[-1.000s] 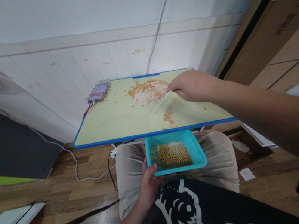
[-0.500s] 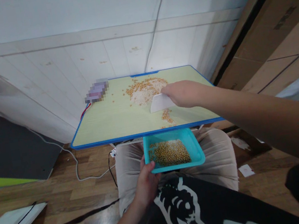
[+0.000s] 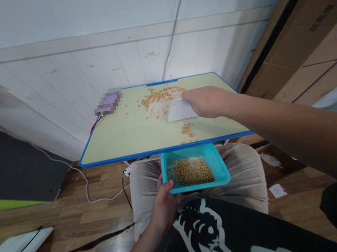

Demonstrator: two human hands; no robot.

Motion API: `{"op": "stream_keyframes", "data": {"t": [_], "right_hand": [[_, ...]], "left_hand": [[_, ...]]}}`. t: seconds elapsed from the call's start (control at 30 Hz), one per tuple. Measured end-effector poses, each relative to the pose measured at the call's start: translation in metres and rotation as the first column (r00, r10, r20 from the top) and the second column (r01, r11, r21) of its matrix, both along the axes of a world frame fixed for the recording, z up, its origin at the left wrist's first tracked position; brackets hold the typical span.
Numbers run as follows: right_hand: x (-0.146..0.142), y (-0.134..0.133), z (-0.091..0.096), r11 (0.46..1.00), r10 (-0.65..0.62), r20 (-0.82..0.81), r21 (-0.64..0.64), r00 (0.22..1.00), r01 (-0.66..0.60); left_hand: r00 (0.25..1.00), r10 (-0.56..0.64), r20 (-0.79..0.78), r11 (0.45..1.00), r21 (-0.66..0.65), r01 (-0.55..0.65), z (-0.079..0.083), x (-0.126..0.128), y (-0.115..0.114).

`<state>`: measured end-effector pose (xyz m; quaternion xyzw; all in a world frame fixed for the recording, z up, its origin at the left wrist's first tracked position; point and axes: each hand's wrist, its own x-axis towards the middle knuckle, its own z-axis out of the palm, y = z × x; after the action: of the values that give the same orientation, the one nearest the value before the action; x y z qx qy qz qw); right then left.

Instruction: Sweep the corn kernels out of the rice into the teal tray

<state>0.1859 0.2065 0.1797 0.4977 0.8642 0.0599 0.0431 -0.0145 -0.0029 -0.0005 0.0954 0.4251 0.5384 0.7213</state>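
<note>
My right hand [image 3: 205,101] is closed on a white scraper [image 3: 180,110], a flat sheet with a slanted side. Its blade stands at the near right side of a heap of pale rice-like grains [image 3: 156,107]. Yellow soybeans [image 3: 161,94] lie along the far side of that heap. A short trail of beans [image 3: 187,130] runs between the scraper and the table's near edge. Below that edge, my left hand [image 3: 166,201] grips the near left corner of a turquoise tray [image 3: 222,173], thumb on the rim. Beans and a few pale grains lie inside the tray.
The folding table [image 3: 116,140] has a blue rim and stands against a white wall [image 3: 82,67]. A blurred-out purple item [image 3: 108,103] sits at its far left corner. Cardboard boxes [image 3: 299,43] rise on the right. A cable [image 3: 86,186] crosses the floor on the left.
My right hand and the scraper have moved slightly away from me, toward the heap, leaving the bean trail behind. My left hand and the tray look unchanged.
</note>
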Motion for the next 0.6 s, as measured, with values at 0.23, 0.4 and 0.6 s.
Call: {"op": "stream_keyframes", "data": {"t": [0.23, 0.4, 0.6], "right_hand": [[-0.001, 0.019, 0.002, 0.998, -0.055, 0.034, 0.046, 0.998, 0.053], [-0.008, 0.020, -0.008, 0.996, -0.086, 0.044, -0.018, 0.995, 0.087], [-0.008, 0.020, -0.006, 0.996, -0.072, 0.092, -0.037, 0.993, 0.075]], "left_hand": [[1.000, -0.023, -0.010, 1.000, 0.013, 0.023, 0.000, 0.001, 0.001], [1.000, -0.016, 0.007, 1.000, 0.025, 0.016, -0.004, 0.001, 0.000], [0.999, -0.050, -0.005, 0.998, 0.034, 0.051, -0.007, -0.003, -0.001]]}}
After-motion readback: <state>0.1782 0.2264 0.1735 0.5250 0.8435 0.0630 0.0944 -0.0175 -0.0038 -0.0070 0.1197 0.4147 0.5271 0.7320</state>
